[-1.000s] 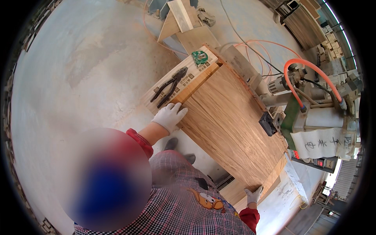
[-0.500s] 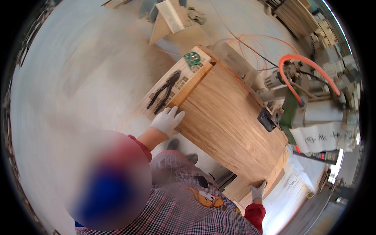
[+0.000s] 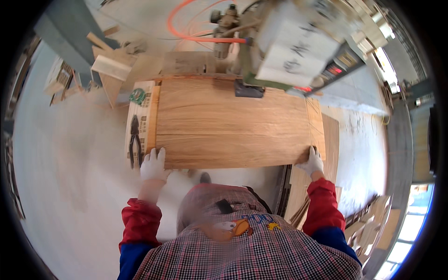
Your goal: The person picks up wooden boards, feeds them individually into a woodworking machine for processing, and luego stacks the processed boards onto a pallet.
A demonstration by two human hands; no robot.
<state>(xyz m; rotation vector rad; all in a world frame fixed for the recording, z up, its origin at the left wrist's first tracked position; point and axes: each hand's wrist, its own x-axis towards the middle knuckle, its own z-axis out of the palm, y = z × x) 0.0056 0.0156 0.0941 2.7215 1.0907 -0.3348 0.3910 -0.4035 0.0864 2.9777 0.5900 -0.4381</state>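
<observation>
A wide wooden board (image 3: 233, 123) with brown grain lies flat in front of me, under the head of a machine. My left hand (image 3: 153, 165), in a white glove, grips its near left corner, the fingers over the top edge. At the near right corner my right hand (image 3: 311, 162), also gloved, closes on the board's edge; its thumb side is partly hidden. Left of the board, a pair of pliers (image 3: 135, 140) with dark handles rests on a pale printed strip (image 3: 148, 109). Farther up that strip sits a small green roll (image 3: 137, 96).
The machine (image 3: 261, 51) rises over the board's far edge, with a black block (image 3: 249, 88) touching or just above the wood. An orange hose (image 3: 172, 23) loops behind. Wood offcuts (image 3: 112, 67) stand at far left. More boards (image 3: 298, 191) lie below right.
My view has turned and straightened, so the board now lies level across it. Both hands stay at the board's near corners. The blurred shape at lower left is gone.
</observation>
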